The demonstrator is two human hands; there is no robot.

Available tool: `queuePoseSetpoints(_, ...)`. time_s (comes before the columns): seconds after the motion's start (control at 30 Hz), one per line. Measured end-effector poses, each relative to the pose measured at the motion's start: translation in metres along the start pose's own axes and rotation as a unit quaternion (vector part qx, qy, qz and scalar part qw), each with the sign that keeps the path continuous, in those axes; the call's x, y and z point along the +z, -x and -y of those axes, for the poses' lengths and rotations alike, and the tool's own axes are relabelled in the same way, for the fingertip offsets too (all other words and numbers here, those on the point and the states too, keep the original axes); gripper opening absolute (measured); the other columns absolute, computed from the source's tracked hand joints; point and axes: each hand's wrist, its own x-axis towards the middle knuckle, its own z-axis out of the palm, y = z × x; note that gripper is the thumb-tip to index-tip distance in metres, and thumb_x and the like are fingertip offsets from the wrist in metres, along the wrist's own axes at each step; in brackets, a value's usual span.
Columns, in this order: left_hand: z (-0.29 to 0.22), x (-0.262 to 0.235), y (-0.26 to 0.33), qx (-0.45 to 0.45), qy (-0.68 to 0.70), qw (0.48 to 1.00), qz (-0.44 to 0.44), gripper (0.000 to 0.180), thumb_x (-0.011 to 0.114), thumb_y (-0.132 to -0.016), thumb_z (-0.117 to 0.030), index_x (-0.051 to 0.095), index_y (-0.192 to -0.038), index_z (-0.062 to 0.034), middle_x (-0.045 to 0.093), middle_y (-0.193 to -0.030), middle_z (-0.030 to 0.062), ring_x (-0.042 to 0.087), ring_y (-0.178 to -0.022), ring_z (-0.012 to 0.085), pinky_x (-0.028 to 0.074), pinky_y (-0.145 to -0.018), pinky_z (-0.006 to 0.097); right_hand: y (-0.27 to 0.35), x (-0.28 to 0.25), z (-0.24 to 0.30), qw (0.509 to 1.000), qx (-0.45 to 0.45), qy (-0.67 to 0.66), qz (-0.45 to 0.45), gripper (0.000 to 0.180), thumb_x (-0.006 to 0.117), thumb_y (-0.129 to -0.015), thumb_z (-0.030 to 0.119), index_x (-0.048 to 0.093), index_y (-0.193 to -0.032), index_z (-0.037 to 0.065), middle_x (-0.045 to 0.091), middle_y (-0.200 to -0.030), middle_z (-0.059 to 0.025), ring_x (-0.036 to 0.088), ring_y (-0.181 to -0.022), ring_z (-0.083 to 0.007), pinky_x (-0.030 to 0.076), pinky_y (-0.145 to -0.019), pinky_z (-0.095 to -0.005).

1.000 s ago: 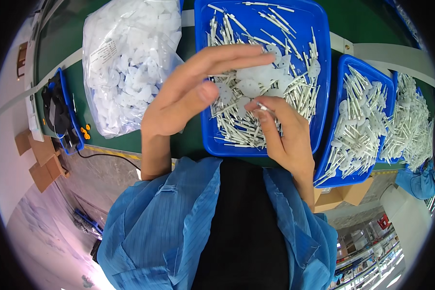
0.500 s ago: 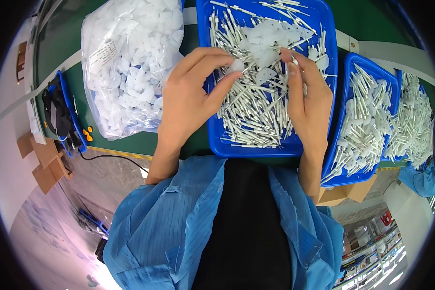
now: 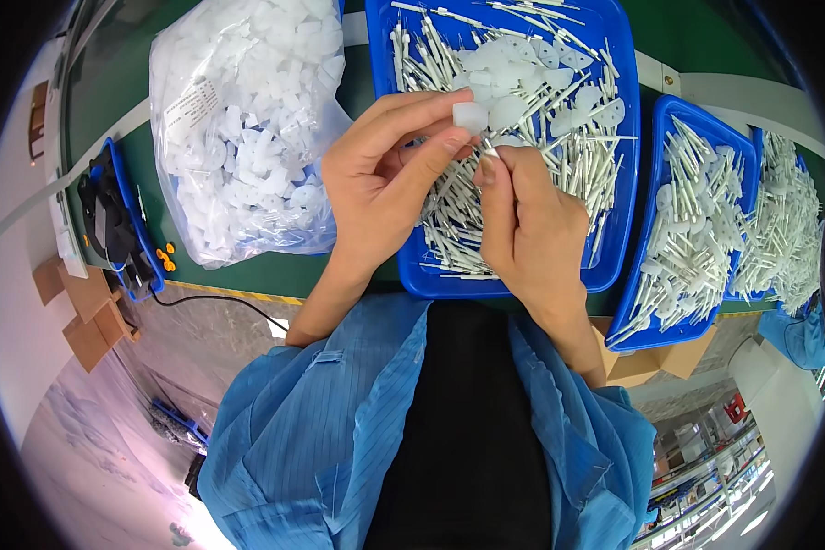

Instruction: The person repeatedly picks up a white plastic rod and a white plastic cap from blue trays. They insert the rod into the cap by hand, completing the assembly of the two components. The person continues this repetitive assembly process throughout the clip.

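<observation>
We see our left hand [image 3: 376, 188] with thumb and index fingertips closed on a small translucent white plastic piece [image 3: 470, 116], raised over the left part of the large blue tray [image 3: 486, 288]. Our right hand [image 3: 533, 215] is just beside it, thumb and forefinger pinching a slim white rod [image 3: 489, 147] whose exposed tip points toward the left fingertips. We cannot tell whether the rod touches the plastic piece.

Under our 2 hands, many loose white rods [image 3: 454, 225] lie at mixed angles in the tray, with a cluster of translucent white discs [image 3: 509, 69] on top of them, beyond our fingers. To our left, a clear plastic bag [image 3: 238, 128] full of white plastic pieces rests on the green tabletop [image 3: 367, 280], bearing a printed label [image 3: 192, 103]. Farther left we see a narrow blue tray of black items [image 3: 110, 220], with a few small orange parts [image 3: 165, 256] just beside it. To our right, a smaller blue tray [image 3: 629, 307] holds rods and discs mixed together, and another heap of rods [image 3: 779, 229] lies beyond it.
</observation>
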Motion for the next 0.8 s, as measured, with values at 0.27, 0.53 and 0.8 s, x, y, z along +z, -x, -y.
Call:
queuePoseSetpoints(0.27, -0.0025, -0.0013, -0.0004, -0.023, 0.01, 1.0, 0.005, 0.027, 0.064, -0.09, 0.007, 0.06, -0.117, 0.0069, 0.07, -0.102, 0.0176, 0.071, -0.093, 0.0232, 0.058, -0.079, 0.031, 0.0025, 0.0005, 0.0071, 1.0, -0.006, 0.01, -0.011, 0.01, 0.066, -0.093, 0.009, 0.058, -0.097, 0.004, 0.061, -0.06, -0.0102, 0.062, -0.047, -0.0235, 0.044, -0.042, -0.0343)
queuePoseSetpoints(0.53, 0.0053, -0.0033, -0.0033, 0.032, 0.055, 0.998, -0.013, 0.029, 0.066, -0.084, 0.014, 0.062, -0.112, 0.0091, 0.066, -0.111, 0.0189, 0.07, -0.097, 0.0214, 0.06, -0.081, 0.026, 0.0011, -0.001, 0.0021, 0.998, -0.046, 0.034, -0.007, 0.012, 0.068, -0.091, 0.008, 0.059, -0.097, 0.003, 0.059, -0.059, -0.0089, 0.061, -0.046, -0.0232, 0.044, -0.041, -0.0336)
queuePoseSetpoints(0.8, 0.0045, -0.009, -0.0004, 0.031, 0.021, 0.999, 0.036, 0.024, 0.065, -0.085, 0.013, 0.063, -0.108, 0.0063, 0.064, -0.114, 0.0213, 0.069, -0.101, 0.0285, 0.059, -0.083, 0.034, 0.0023, -0.0033, 0.0089, 1.0, -0.014, 0.0, -0.004, 0.008, 0.065, -0.092, 0.007, 0.059, -0.095, 0.004, 0.062, -0.063, -0.0079, 0.062, -0.047, -0.0224, 0.046, -0.042, -0.0326)
